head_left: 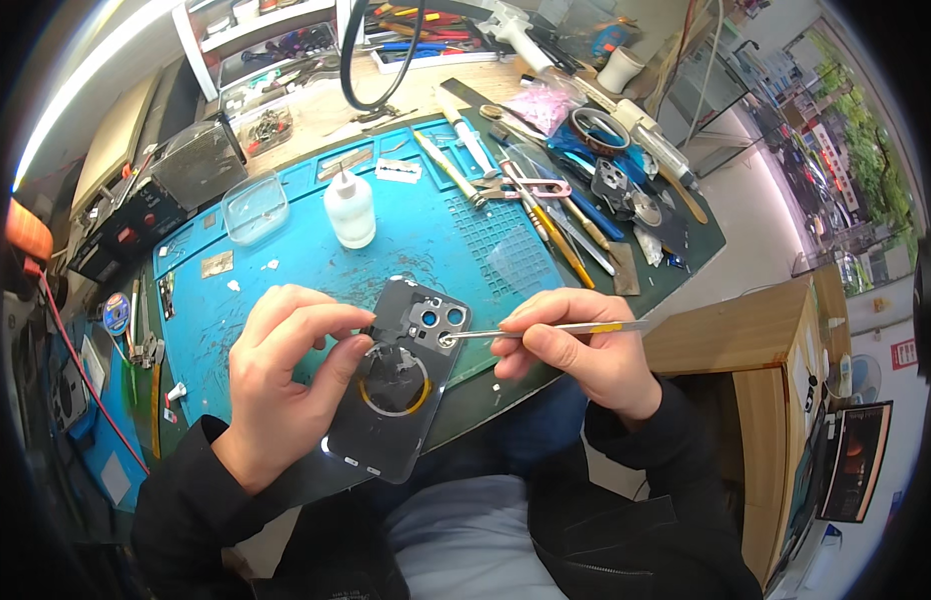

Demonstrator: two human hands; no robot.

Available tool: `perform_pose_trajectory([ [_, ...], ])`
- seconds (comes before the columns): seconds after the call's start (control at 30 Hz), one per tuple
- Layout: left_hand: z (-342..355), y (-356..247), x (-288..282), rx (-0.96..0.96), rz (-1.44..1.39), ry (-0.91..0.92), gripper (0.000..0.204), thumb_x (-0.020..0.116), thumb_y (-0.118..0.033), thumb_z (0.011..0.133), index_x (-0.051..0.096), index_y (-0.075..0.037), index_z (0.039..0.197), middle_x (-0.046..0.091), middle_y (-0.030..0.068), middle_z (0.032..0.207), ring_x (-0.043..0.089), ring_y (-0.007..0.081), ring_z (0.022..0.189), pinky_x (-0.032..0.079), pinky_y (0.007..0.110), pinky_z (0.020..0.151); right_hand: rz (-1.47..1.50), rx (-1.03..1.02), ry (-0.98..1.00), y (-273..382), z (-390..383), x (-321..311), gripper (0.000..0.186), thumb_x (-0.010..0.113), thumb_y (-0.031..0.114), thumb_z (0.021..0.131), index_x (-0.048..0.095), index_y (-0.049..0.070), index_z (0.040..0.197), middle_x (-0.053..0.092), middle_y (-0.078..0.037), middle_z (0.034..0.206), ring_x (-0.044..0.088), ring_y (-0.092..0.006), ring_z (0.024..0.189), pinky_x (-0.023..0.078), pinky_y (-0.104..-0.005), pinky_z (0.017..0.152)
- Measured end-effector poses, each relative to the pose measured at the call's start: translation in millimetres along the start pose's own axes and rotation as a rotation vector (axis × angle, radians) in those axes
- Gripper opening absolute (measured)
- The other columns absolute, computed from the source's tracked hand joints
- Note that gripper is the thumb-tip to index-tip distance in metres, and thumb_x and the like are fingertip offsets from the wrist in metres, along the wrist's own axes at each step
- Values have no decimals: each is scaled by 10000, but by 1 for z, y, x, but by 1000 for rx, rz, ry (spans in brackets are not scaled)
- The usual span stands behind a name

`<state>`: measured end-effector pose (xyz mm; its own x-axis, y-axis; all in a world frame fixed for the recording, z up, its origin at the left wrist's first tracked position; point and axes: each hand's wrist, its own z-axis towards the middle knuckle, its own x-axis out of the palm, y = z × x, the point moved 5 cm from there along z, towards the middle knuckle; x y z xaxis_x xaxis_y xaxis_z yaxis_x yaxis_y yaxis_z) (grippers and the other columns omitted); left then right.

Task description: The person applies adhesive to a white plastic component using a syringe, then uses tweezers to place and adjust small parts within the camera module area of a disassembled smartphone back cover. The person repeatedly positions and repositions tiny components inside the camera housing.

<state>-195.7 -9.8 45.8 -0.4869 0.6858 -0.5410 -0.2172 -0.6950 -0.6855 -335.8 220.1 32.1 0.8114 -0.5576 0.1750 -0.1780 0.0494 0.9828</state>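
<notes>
A dark phone back panel [397, 432] lies tilted at the near edge of the blue mat, with round camera openings at its upper right and a ring-shaped coil in its middle. My left hand [291, 375] is at the panel's upper left edge, thumb and index finger brought together beside a dark film-like patch. Whatever they pinch is too dark and small to name. In my right hand [581, 350] is a pair of slim metal tweezers [486, 334], held level between thumb and fingers. Their tip reaches the lowest camera opening on the panel.
A white dropper bottle [350, 212] stands on the blue mat [306, 262] beyond the panel. Left of it is a clear plastic box [256, 210]. Pliers [526, 188], brushes and other tools crowd the right side. A black cable loop [348, 75] hangs over the far side.
</notes>
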Motion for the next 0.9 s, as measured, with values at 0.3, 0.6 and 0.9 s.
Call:
perform_pose_trajectory([
  [0.3, -32, -52, 12, -43, 212, 375, 781, 975, -346, 700, 547, -28, 1271, 555, 193, 1295, 557, 403, 1173, 459, 496, 1021, -459, -307, 402, 17, 52, -6, 146, 743, 12, 975, 777, -36, 1109, 791, -163, 1006, 767, -251, 925, 588, -355, 837],
  [0.6, -55, -53, 17, -70, 307, 420, 864, 959, -242, 604, 607, -55, 1371, 536, 165, 1438, 522, 369, 1336, 423, 512, 1081, -458, -281, 450, 10, 58, -5, 146, 740, 5, 978, 775, -35, 1114, 787, -171, 1012, 773, -244, 897, 605, -337, 797],
  [0.9, -32, -54, 10, -65, 347, 489, 831, 904, -394, 690, 628, -22, 1380, 561, 128, 1390, 542, 332, 1263, 402, 495, 1069, -474, -278, 460, 11, 62, -1, 146, 729, -15, 974, 775, -45, 1108, 788, -178, 1014, 781, -256, 895, 625, -348, 793],
])
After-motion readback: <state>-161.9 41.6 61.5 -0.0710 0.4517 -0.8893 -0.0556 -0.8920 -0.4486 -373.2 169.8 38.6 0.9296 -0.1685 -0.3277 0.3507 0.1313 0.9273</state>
